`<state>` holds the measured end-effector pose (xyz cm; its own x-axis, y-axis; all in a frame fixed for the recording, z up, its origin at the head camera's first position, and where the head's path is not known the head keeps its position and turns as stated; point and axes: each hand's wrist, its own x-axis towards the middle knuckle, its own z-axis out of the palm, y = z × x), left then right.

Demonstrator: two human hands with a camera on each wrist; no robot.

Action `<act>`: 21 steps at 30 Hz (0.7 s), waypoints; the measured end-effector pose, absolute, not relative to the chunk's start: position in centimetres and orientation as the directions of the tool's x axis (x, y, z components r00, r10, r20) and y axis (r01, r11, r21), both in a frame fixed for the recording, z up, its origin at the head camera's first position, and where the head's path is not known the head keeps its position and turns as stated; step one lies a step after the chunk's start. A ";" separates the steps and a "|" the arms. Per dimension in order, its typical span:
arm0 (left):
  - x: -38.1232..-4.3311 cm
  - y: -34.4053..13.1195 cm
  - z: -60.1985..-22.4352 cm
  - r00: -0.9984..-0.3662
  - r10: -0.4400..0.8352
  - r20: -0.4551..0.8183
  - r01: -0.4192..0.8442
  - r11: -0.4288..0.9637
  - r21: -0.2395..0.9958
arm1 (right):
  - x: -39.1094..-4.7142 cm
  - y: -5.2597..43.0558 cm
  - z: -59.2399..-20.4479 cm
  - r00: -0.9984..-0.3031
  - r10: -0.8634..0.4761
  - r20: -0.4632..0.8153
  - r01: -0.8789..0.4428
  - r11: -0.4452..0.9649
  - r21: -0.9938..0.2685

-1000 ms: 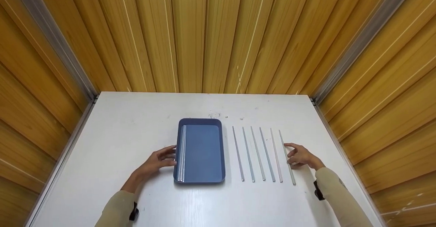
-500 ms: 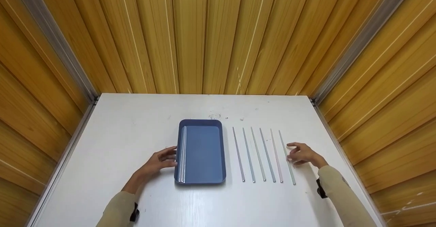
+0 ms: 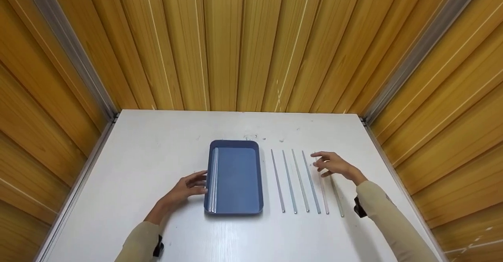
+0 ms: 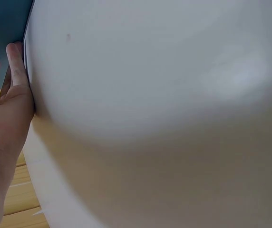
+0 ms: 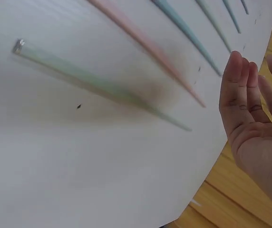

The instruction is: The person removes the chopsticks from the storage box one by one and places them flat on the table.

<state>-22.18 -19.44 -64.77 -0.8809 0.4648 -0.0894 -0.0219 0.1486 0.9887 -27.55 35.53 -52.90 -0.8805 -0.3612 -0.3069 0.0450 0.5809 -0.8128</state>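
My left hand point(image 3: 182, 193) rests its fingertips against the left wall of a blue rectangular tray point(image 3: 240, 183). In the left wrist view, straight fingers lie along the tray's side point(image 4: 7, 28). Inside the tray, several pale chopsticks point(image 3: 214, 183) lie together along the left wall. My right hand point(image 3: 334, 165) hovers above the right end of a row of tapered chopsticks, its fingers loosely bent and nothing held. Below it lie a green chopstick point(image 5: 93, 83) and a pink chopstick point(image 5: 143, 42), apart from the hand. A blue chopstick point(image 3: 311, 187) is just left of its fingertips.
Further chopsticks lie spaced side by side between the tray and the right hand, including a purple chopstick point(image 3: 278, 183) nearest the tray. Everything stands on a white table point(image 3: 157, 148). Wood-patterned walls point(image 3: 220, 46) enclose its back and sides.
My right hand has left the green chopstick at the row's right end and moved left and away from me, over the pink one. The left hand stays at the tray.
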 end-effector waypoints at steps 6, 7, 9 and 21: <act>-22.1 -19.4 -64.8 -0.881 0.464 -0.090 -0.032 0.131 0.991 | -27.7 32.4 -52.6 -0.838 -0.465 -0.284 -0.026 0.555 -0.832; -22.1 -19.4 -64.8 -0.880 0.467 -0.089 -0.033 0.128 0.991 | -27.7 31.9 -52.5 -0.832 -0.478 -0.281 -0.033 0.549 -0.835; -22.1 -19.4 -64.8 -0.877 0.473 -0.086 -0.032 0.122 0.992 | -27.7 30.8 -52.5 -0.823 -0.495 -0.277 -0.041 0.538 -0.842; -22.3 -19.4 -64.8 -0.881 0.465 -0.092 -0.031 0.138 0.990 | -28.5 24.1 -51.9 -0.804 -0.549 -0.230 -0.078 0.481 -0.873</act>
